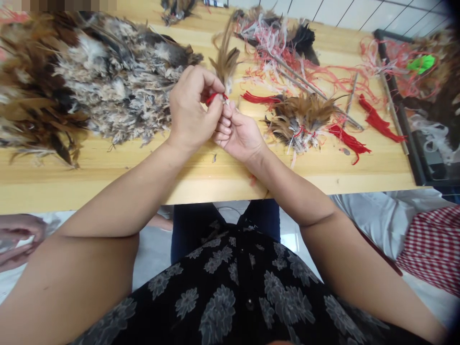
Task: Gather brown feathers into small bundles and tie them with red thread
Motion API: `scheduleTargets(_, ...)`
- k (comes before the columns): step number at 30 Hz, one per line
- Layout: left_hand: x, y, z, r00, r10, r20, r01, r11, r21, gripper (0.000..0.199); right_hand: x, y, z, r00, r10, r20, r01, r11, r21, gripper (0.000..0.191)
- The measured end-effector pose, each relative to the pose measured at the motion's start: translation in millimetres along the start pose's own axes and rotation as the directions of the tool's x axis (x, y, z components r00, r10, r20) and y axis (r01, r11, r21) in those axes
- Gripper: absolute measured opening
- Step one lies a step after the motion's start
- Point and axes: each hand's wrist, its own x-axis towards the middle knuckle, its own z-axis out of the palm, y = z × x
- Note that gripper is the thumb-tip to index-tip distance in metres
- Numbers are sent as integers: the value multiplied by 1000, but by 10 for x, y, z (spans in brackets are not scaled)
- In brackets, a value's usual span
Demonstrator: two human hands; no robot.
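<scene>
My left hand (190, 112) is closed, its thumb and forefinger pinching at the base of a small brown feather bunch (225, 60) with a bit of red yarn (212, 98). My right hand (244, 134) meets it there, palm turned up, fingers curled against the same pale quill ends. The feather tips point away from me; the exact grip is partly hidden by the fingers. Right of my hands lies a group of brown feather bunches (305, 112) bound with red yarn. A large pile of grey fluffy feathers (125, 81) sits to the left.
Brown feathers (39, 105) lie at the far left of the wooden table (201, 184). Beyond my right hand are pink and white strings (262, 36), thin rods (302, 76) and red yarn bundles (379, 120). A black-framed tray (408, 148) stands at the right.
</scene>
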Motion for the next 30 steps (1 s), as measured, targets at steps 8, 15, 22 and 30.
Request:
scheduleTargets(8, -13, -8, 73, 1000, -17, 12, 17, 999, -42, 26, 4, 19, 4, 998, -36, -45, 37, 999, 28, 50)
scheduleTargets(15, 40, -155, 61, 994, 103, 24, -103, 995, 2, 21, -58, 1, 77, 998, 35, -60, -31, 997, 73, 50)
scheduleTargets(22, 79, -357, 25, 986, -54, 160, 81, 983, -165, 29, -72, 5, 87, 993, 89, -81, -83, 994, 73, 47)
scheduleTargets(30, 86, -562, -18, 960, -135, 247, 193, 954, -229, 33, -86, 20, 105, 982, 143, -120, -137, 989, 57, 48)
